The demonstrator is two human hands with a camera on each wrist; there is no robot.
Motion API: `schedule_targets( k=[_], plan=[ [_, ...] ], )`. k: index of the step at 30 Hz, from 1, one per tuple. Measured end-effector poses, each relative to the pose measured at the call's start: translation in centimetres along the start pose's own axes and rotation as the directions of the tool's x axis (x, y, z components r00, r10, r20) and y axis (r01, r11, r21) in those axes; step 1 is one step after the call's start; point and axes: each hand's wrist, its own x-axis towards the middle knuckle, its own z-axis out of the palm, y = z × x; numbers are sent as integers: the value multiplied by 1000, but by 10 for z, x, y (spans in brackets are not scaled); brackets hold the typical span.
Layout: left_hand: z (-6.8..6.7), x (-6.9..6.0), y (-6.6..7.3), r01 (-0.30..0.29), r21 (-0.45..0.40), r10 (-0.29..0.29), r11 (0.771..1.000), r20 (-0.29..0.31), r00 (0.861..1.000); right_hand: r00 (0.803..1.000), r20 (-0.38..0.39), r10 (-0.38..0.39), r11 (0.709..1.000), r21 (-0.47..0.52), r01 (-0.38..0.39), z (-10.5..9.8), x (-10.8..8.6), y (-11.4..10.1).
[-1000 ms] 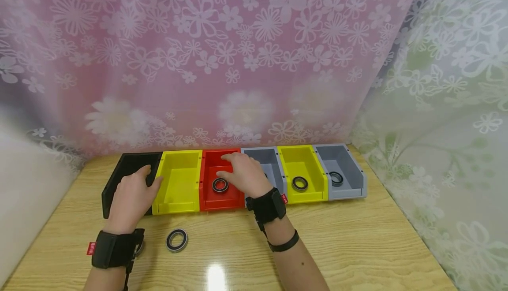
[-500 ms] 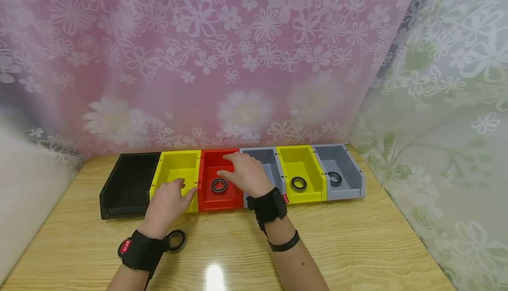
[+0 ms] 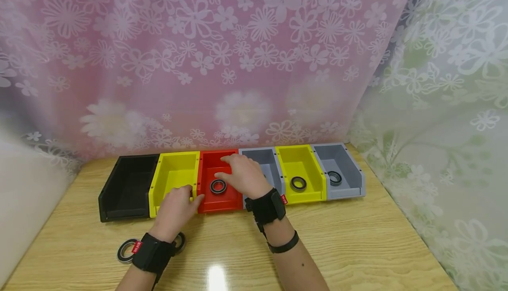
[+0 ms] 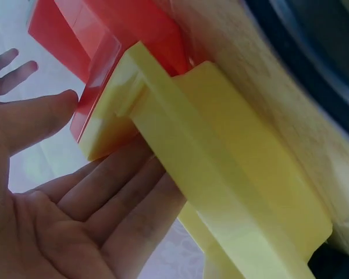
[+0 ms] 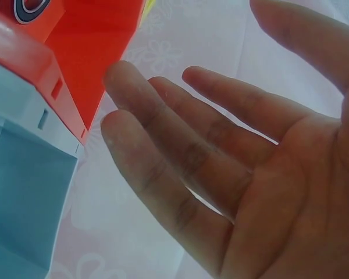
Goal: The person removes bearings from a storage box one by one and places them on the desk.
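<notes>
In the head view, a joined row of open-fronted bins stands on the table. My left hand is at the front of the left yellow bin. In the left wrist view its thumb lies against the wall of the red bin, and its fingers reach behind the yellow wall, tips hidden. My right hand hovers over the red bin and the middle grey bin, fingers spread, holding nothing. A ring-shaped bearing lies in the red bin.
Two more bearings, one left and one half-hidden bearing, lie on the wooden table by my left wrist. The black bin ends the row. One bearing sits in the right yellow bin, another bearing in the right grey bin.
My left hand has moved right from the black bin to the wall between the yellow and red bins, and has lowered there. The right hand stays nearly in place.
</notes>
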Motion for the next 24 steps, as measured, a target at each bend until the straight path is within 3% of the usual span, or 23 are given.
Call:
schedule_targets(
  k=[7, 13, 24],
  plan=[
    [6, -1, 1, 33, 11, -33, 999, -17, 999, 1000, 15, 1, 1000, 14, -1, 0, 0, -2],
    [6, -1, 2, 27, 26, -26, 999, -23, 999, 1000, 13, 1, 1000, -7, -1, 3, 1, -4],
    [6, -2, 3, 50, 26, -50, 998, -4, 999, 995, 90, -50, 996, -72, 56, 34, 9, -7]
  ],
)
